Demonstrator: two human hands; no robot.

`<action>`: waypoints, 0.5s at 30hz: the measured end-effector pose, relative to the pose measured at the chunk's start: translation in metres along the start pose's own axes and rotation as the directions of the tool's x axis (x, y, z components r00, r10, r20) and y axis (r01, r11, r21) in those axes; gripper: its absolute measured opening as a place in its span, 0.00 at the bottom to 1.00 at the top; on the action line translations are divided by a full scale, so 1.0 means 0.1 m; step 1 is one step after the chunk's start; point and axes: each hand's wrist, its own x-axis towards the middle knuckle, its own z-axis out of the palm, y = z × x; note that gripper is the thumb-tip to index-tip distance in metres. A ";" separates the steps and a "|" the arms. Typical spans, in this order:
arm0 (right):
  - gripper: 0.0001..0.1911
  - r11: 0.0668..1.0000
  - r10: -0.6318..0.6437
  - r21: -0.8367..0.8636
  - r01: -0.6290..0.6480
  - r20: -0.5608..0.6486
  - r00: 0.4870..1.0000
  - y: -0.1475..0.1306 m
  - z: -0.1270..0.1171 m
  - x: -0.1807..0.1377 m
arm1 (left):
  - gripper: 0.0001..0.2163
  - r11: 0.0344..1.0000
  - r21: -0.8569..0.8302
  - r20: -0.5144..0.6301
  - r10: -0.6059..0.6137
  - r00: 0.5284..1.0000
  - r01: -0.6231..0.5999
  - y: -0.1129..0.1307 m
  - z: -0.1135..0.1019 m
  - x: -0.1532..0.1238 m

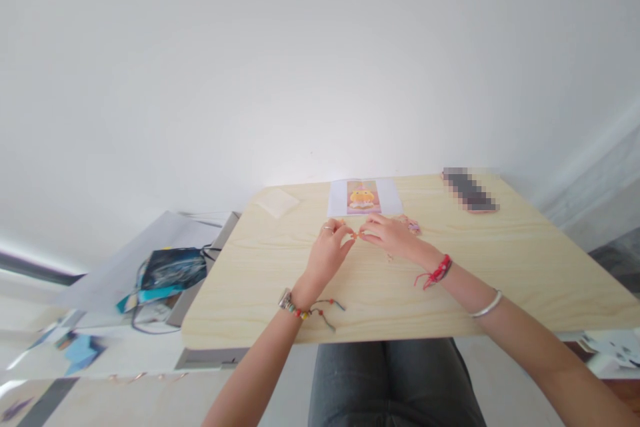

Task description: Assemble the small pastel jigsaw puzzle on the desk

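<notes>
Step, I judged: fine fingertip work | left hand and right hand both pinched a small orange piece | it sat over the table, near the printed sheet | next seemed to need steady, light pressure

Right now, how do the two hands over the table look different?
The left hand wears a ring; none shows on the right hand. The left hand's wrist carries a multicoloured beaded bracelet, the right hand's a red bracelet, with a pale bangle farther up. Both hands pinch at a small orange piece.
</notes>
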 end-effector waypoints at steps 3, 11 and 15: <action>0.11 0.999 -0.027 0.027 0.027 -0.003 1.000 -0.04 0.06 0.12 | 0.05 0.996 0.089 -0.001 -0.029 1.000 0.029 -0.05 -0.03 -0.02; 0.09 0.994 -0.058 0.092 0.057 0.006 0.998 -0.07 0.28 0.32 | 0.06 0.962 0.235 0.033 -0.149 0.988 0.137 -0.12 -0.07 -0.07; 0.09 0.994 -0.026 0.106 0.024 0.013 1.000 -0.11 0.40 0.33 | 0.06 0.950 0.282 0.067 -0.162 0.985 0.137 -0.15 -0.03 -0.12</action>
